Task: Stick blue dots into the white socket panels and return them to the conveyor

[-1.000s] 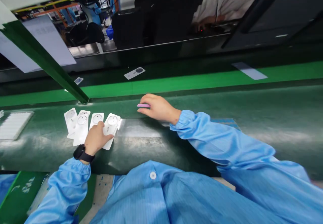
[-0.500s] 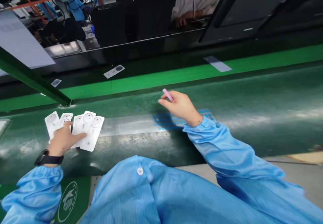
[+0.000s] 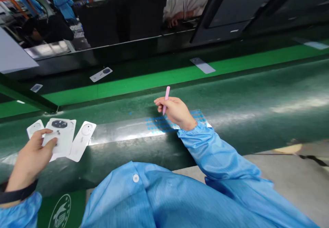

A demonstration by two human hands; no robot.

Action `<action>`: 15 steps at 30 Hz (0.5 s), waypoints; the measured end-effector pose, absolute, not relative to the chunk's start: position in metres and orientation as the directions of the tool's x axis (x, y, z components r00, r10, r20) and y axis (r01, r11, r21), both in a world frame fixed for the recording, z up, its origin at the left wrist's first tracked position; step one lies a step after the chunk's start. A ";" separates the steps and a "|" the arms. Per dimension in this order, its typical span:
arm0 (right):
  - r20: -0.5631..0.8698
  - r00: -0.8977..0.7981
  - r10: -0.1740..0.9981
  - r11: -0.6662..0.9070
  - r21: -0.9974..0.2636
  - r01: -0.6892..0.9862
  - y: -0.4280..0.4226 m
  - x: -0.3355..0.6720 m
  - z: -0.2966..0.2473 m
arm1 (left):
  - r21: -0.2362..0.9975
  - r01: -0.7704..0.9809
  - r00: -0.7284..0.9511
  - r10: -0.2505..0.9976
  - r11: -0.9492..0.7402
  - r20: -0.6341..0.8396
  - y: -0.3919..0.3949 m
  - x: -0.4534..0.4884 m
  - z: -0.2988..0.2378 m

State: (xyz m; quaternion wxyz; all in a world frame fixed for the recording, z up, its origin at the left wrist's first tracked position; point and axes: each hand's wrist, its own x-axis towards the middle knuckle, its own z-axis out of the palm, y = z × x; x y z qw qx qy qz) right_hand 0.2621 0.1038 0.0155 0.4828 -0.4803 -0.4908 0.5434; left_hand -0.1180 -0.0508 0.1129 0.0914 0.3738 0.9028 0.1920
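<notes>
Right hand (image 3: pixel 176 112): fingers pinched a pink stick (image 3: pixel 167 100), held upright, clear of the belt.
Left hand (image 3: pixel 31 156): fingers spread over a white card (image 3: pixel 59 135), seemingly pinning it flat.
Other cards (image 3: pixel 81 141): lay overlapping beside it on the green belt (image 3: pixel 244 125), left of a blue-dotted film (image 3: pixel 156 125).

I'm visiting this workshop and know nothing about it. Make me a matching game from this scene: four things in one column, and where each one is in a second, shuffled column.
Things:
1. Pink stick
2. Black wrist strap
3. Round white button
4. White card with a dark circle

Places:
A. On the far green belt
B. In the right hand
C. Around the left wrist
D. On the blue smock

Pairs: 1-B, 2-C, 3-D, 4-A
</notes>
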 end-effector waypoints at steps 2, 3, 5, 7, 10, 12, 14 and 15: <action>-0.004 -0.068 0.998 -0.008 -0.998 -0.068 0.103 0.265 0.012 | 0.561 0.542 -0.686 0.715 0.626 -0.134 -0.054 -0.088 0.121; -0.007 -0.093 0.996 -0.012 -0.999 -0.053 0.101 0.266 0.010 | 0.613 0.514 -0.660 0.733 0.600 -0.165 -0.055 -0.072 0.120; -0.066 -0.183 0.981 -0.071 -0.997 -0.022 0.097 0.268 0.009 | 0.700 0.466 -0.570 0.788 0.542 -0.230 -0.055 -0.040 0.106; -0.146 -0.277 0.950 -0.151 -0.989 0.003 0.091 0.268 0.009 | 0.750 0.435 -0.456 0.840 0.498 -0.294 -0.054 -0.013 0.081; -0.239 -0.346 0.907 -0.230 -0.971 0.070 0.085 0.266 0.009 | 0.743 0.485 -0.253 0.887 0.462 -0.386 -0.054 0.012 0.046; -0.274 -0.340 0.899 -0.250 -0.961 0.114 0.084 0.262 0.009 | 0.711 0.548 -0.131 0.885 0.440 -0.447 -0.056 0.018 0.035; -0.281 -0.287 0.916 -0.241 -0.956 0.168 0.086 0.258 0.010 | 0.683 0.611 -0.026 0.872 0.400 -0.489 -0.059 0.018 0.035; -0.281 -0.257 0.925 -0.234 -0.952 0.198 0.088 0.256 0.010 | 0.672 0.640 0.021 0.866 0.372 -0.499 -0.060 0.016 0.038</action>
